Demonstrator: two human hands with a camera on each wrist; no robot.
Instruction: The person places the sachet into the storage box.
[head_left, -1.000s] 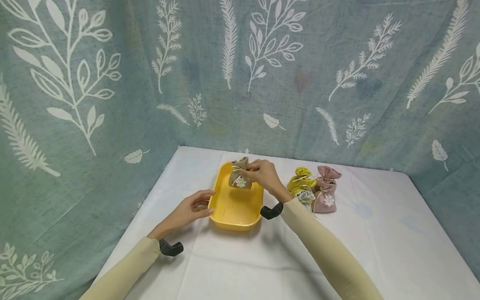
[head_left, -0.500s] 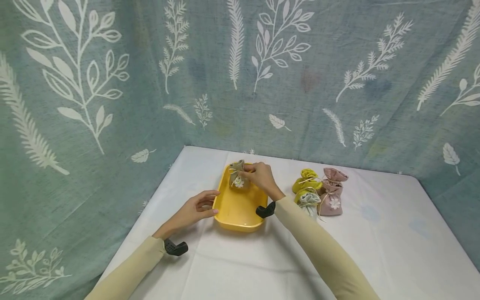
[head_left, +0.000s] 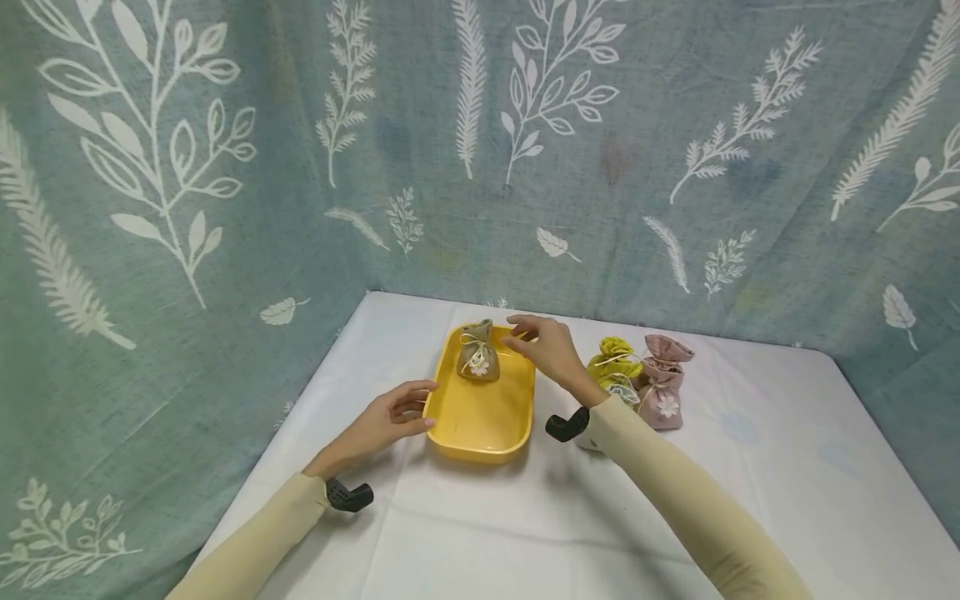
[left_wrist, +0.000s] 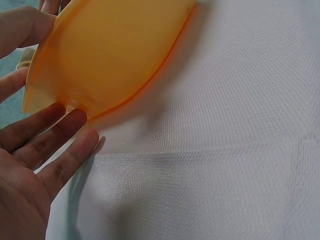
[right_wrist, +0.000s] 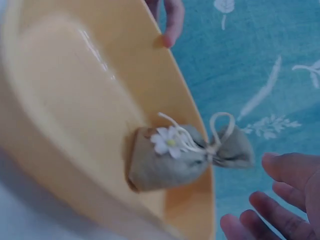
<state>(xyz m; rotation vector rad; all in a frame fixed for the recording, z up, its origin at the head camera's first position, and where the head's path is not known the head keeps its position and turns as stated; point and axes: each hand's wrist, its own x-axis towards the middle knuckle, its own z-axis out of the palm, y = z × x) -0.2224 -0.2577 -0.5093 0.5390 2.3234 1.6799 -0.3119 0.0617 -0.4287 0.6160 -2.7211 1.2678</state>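
And there's your right hand (head_left: 553,348) at the tray's one o'clock, thumb and fingers parted, holding nothing, just beside the brown pouch (head_left: 478,357)! That pouch sits inside the yellow tray (head_left: 480,423) at twelve o'clock, white flower (right_wrist: 167,142) facing you, tied neck by the far rim. Over at nine, your left hand (head_left: 384,417) touches the tray's side, fingers spread, gripping nothing. Out at three, a yellow pouch (head_left: 615,364), a pink pouch (head_left: 664,385) and a half-hidden pale pouch (head_left: 623,392) cluster together
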